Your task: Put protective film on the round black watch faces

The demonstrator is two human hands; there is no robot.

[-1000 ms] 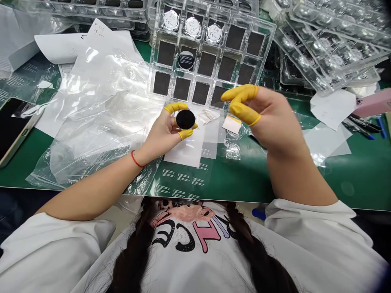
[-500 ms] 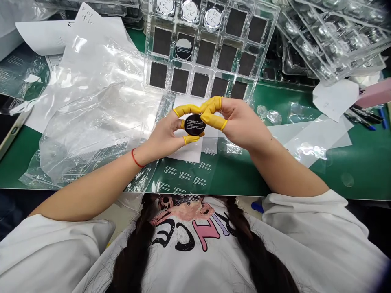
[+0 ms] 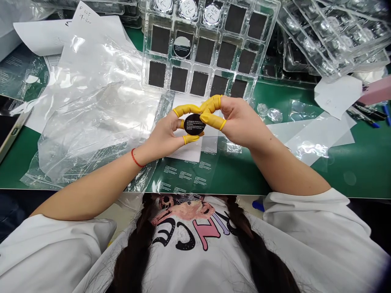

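A round black disc (image 3: 194, 124) with small white print is held upright near the middle of the view. My left hand (image 3: 171, 132), in yellow finger cots, grips it by its edge from the left. The fingers of my right hand (image 3: 227, 118), also in yellow cots, are pinched at the disc's upper right edge; whether a film is between them is too small to tell. Just beyond my hands stands a clear compartment tray (image 3: 200, 61) with dark square pads, several silver discs in its back row and one black disc (image 3: 182, 47) in the middle row.
Crumpled clear plastic (image 3: 88, 130) and white paper (image 3: 82, 36) cover the left. Stacked clear trays (image 3: 332, 36) stand at the back right, near pens (image 3: 366, 114) and a pink object (image 3: 377, 90). A printed transparent sheet (image 3: 180, 175) lies at the front edge.
Both hands keep nearly the same grip on the black disc. The view has shifted very slightly, so the tray sits a little higher and further left.
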